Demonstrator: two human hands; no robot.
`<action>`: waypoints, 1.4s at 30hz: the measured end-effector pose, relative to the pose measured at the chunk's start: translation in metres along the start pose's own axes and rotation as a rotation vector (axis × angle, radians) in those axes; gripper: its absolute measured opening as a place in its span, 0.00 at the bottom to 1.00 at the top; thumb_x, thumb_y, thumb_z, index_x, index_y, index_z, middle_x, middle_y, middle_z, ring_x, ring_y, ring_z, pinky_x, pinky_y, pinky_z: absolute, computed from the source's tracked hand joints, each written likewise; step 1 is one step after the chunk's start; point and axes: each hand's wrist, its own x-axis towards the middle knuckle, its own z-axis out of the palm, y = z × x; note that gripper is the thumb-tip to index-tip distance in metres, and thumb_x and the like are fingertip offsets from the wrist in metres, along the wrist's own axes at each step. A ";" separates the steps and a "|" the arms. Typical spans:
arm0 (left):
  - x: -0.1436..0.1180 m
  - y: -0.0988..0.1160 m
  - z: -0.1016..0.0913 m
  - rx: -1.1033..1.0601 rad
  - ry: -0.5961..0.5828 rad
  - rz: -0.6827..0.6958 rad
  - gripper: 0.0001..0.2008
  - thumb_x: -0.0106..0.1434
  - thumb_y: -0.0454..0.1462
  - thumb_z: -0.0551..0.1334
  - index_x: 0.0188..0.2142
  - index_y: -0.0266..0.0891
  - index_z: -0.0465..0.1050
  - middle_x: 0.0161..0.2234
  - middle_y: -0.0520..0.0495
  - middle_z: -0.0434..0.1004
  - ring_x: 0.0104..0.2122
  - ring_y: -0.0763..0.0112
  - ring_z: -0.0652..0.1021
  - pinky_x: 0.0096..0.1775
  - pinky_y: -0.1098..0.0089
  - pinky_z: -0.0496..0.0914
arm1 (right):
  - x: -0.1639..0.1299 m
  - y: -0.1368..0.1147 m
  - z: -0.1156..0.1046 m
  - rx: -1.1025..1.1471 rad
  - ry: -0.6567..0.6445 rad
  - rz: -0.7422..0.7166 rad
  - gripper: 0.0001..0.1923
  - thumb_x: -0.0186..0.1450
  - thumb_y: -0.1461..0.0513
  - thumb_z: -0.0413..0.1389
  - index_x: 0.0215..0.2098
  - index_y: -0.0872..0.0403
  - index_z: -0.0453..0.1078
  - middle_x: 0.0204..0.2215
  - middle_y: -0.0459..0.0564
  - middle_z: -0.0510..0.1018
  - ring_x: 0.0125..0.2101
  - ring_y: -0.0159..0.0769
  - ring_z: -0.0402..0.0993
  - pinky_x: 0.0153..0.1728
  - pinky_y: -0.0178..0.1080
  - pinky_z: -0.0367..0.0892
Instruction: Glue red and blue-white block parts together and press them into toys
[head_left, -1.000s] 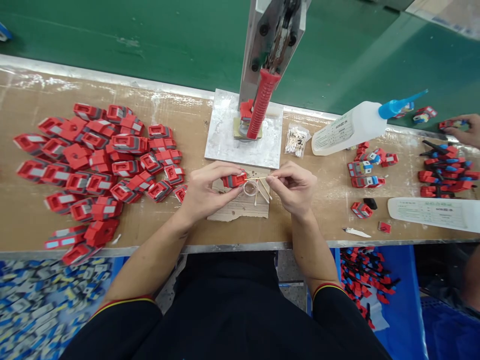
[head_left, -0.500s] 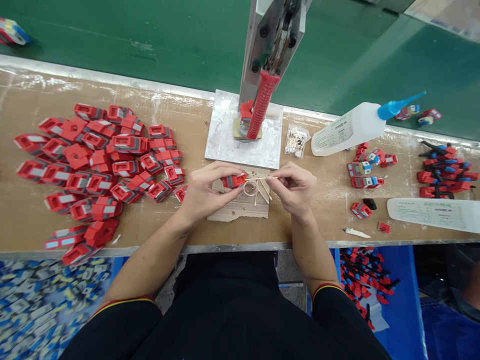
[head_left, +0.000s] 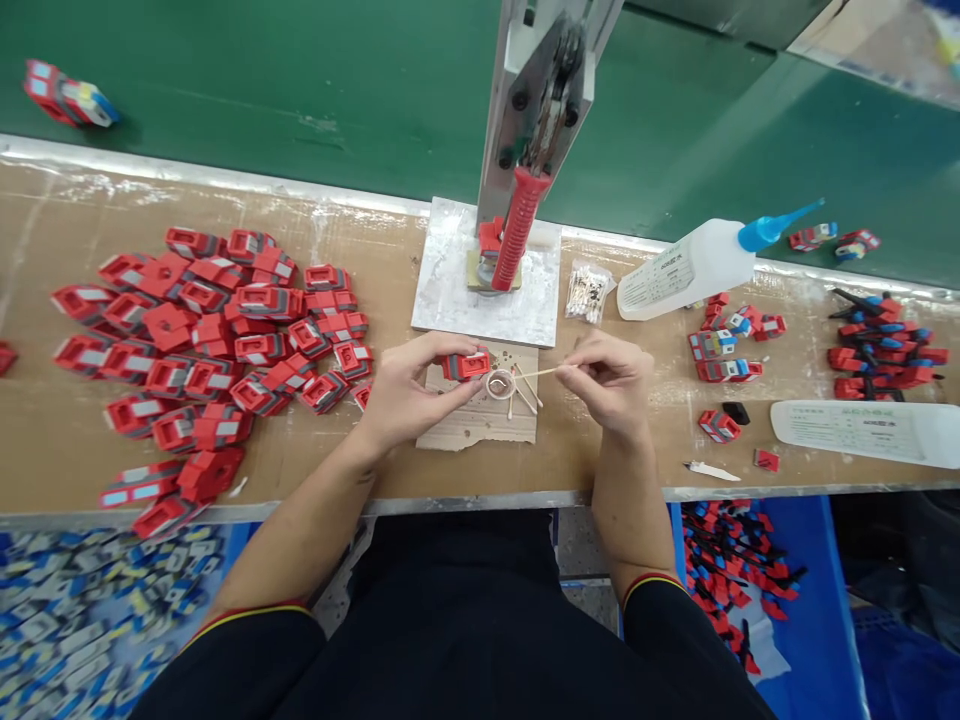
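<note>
Red part is pinched in the left hand, just past its fingertips. Across from it, a thin stick is pinched by the right hand, its long axis pointing leftward over the cup, short of the part.

A heap of parts lies left of the press, a bottle to its right
</note>
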 end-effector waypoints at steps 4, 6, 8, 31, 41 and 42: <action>0.001 -0.005 -0.003 -0.156 0.035 -0.113 0.19 0.59 0.45 0.78 0.44 0.38 0.80 0.47 0.36 0.88 0.46 0.58 0.88 0.50 0.61 0.83 | 0.001 0.008 0.002 -0.146 -0.346 0.006 0.05 0.68 0.60 0.66 0.33 0.51 0.83 0.25 0.44 0.80 0.23 0.28 0.70 0.25 0.33 0.63; 0.001 -0.008 -0.005 -0.212 0.046 -0.155 0.21 0.57 0.46 0.79 0.43 0.38 0.80 0.48 0.35 0.87 0.46 0.56 0.88 0.49 0.60 0.84 | 0.002 0.011 0.007 -0.219 -0.454 0.014 0.04 0.69 0.61 0.64 0.38 0.50 0.84 0.29 0.46 0.82 0.28 0.30 0.76 0.30 0.33 0.67; 0.002 -0.010 -0.007 -0.247 0.071 -0.180 0.21 0.57 0.47 0.79 0.43 0.39 0.80 0.49 0.37 0.87 0.45 0.56 0.88 0.48 0.60 0.84 | 0.001 0.012 0.006 -0.239 -0.504 0.013 0.06 0.68 0.59 0.66 0.43 0.50 0.83 0.32 0.45 0.82 0.30 0.30 0.76 0.33 0.33 0.68; 0.009 -0.018 -0.006 -0.558 0.192 -0.279 0.20 0.55 0.46 0.81 0.45 0.55 0.80 0.35 0.56 0.87 0.33 0.63 0.87 0.35 0.64 0.84 | -0.075 0.044 -0.196 -1.103 0.043 0.592 0.16 0.64 0.61 0.59 0.49 0.54 0.79 0.50 0.61 0.83 0.53 0.53 0.74 0.62 0.55 0.64; 0.014 -0.011 -0.007 -0.600 0.215 -0.305 0.22 0.50 0.44 0.84 0.42 0.51 0.80 0.32 0.57 0.87 0.30 0.65 0.87 0.32 0.68 0.83 | -0.071 0.047 -0.239 -1.091 0.247 0.579 0.23 0.65 0.66 0.50 0.55 0.60 0.75 0.54 0.68 0.80 0.53 0.53 0.75 0.60 0.57 0.69; 0.015 -0.010 -0.007 -0.607 0.227 -0.315 0.23 0.48 0.44 0.84 0.41 0.51 0.81 0.31 0.57 0.87 0.30 0.66 0.87 0.31 0.68 0.83 | -0.069 0.047 -0.244 -1.089 0.244 0.580 0.22 0.62 0.68 0.51 0.53 0.59 0.76 0.53 0.67 0.81 0.53 0.53 0.75 0.60 0.57 0.69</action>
